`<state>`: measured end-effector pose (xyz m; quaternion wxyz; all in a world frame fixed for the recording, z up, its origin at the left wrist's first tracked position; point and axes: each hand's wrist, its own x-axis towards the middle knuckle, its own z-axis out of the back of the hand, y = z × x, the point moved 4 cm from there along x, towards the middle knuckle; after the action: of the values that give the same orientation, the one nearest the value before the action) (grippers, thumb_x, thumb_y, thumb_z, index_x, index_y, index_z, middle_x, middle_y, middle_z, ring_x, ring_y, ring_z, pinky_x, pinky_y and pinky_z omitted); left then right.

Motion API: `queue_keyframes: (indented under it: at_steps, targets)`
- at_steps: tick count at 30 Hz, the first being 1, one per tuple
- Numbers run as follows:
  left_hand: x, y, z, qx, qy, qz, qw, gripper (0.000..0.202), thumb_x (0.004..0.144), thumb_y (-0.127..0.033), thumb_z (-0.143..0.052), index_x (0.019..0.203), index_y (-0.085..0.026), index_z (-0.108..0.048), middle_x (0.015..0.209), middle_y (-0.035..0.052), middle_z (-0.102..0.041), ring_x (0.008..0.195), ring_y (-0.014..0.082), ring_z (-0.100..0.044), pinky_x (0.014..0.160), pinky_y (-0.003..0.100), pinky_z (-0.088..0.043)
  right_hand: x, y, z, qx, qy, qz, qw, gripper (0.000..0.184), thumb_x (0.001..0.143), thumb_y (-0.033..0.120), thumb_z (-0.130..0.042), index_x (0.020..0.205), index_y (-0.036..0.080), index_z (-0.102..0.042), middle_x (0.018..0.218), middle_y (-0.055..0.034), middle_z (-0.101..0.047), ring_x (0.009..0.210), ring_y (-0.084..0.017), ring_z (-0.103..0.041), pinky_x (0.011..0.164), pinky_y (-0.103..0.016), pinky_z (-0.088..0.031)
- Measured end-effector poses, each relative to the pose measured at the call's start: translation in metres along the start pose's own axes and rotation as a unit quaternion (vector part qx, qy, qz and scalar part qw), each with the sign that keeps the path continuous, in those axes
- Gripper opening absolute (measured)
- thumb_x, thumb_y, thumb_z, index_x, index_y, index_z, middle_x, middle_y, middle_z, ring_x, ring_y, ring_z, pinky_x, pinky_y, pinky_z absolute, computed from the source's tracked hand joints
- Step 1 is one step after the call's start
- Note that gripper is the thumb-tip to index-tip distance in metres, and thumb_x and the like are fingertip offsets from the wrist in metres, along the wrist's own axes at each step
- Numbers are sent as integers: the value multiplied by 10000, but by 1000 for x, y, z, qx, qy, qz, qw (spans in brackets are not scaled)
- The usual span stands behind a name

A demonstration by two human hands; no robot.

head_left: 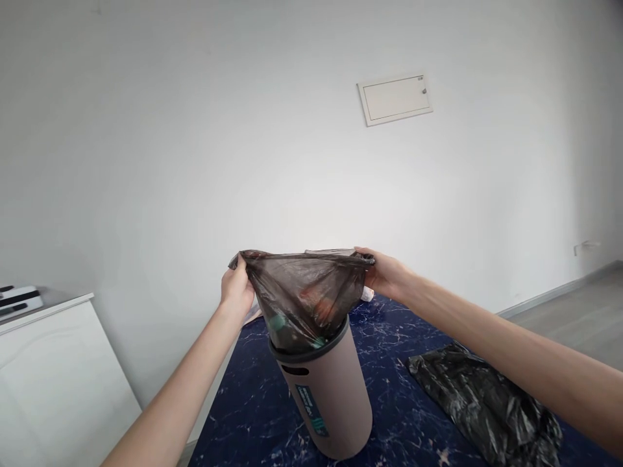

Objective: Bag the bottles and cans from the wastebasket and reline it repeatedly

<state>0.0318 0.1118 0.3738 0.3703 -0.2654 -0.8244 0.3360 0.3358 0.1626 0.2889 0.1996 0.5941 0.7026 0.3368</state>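
A pinkish-grey waste bin [331,402] stands on a dark blue marbled table [389,402]. A thin dark bin bag [304,292] with rubbish showing through it rises out of the bin. My left hand [237,288] grips the bag's left top edge, fingers closed. My right hand [382,272] grips the right top edge, fingers closed. The bag's mouth is stretched wide between both hands, above the bin's rim.
A crumpled black plastic bag [481,399] lies on the table to the right of the bin. A white cabinet [53,370] stands at the left with flat devices on top. A white wall with a small panel [395,98] is behind.
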Motion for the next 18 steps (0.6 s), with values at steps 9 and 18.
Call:
queue_keyframes:
  at_steps: [9, 18]
  targets:
    - [1, 27, -17, -14, 15, 97, 995, 220, 1053, -328, -696, 1190, -156, -702, 1129, 63, -739, 894, 174, -732, 767, 336, -647, 38, 0, -10, 45, -47, 35, 997, 259, 1058, 349, -696, 1234, 160, -690, 1169, -67, -724, 923, -180, -726, 786, -347, -641]
    - [-2, -37, -46, -74, 26, 44, 996, 339, 1132, -208, -525, 842, -144, -688, 800, 11, -734, 670, 103, -692, 664, 210, -598, 8, 39, -36, 128, 29, 141, 981, 177, 1093, 264, -588, 1003, 211, -730, 871, -6, -817, 824, -146, -774, 780, -230, -675]
